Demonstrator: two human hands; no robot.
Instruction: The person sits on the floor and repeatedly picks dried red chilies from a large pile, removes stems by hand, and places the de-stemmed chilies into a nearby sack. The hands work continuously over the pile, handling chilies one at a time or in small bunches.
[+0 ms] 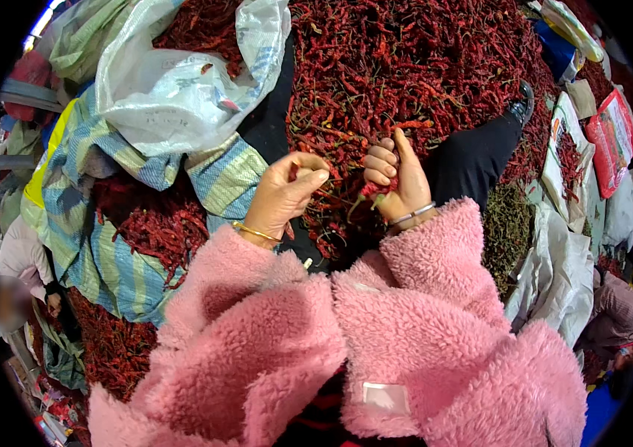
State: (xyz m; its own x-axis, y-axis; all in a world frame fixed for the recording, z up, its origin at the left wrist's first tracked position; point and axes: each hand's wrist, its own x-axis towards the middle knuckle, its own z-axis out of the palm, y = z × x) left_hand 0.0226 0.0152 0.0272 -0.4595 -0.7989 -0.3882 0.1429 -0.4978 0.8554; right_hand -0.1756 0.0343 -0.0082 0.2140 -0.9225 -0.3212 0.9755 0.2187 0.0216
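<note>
My right hand (pixel 397 179) is curled with the thumb up, closed around a few dried red chillies (pixel 373 190). Their pale green stems stick out below the fingers, towards the wrist. To its left, my left hand (pixel 292 193) has bent fingers with the thumb tip near the index finger. Red shows inside its curl and a reddish tip (pixel 289 229) shows by the heel of the palm, so it seems to hold chillies; most of its palm is hidden. Both hands are over a large heap of dried red chillies (pixel 372 72), between my black-clad legs.
At left, a blue-and-yellow striped woven sack (pixel 227 176) holds chillies (pixel 165 218), below a white woven sack (pixel 176 106). At right lie greenish stems (pixel 506 229), a pale sack (pixel 559 268) and a red-and-white bag (pixel 611 142). Other people (pixel 23 251) are at both edges.
</note>
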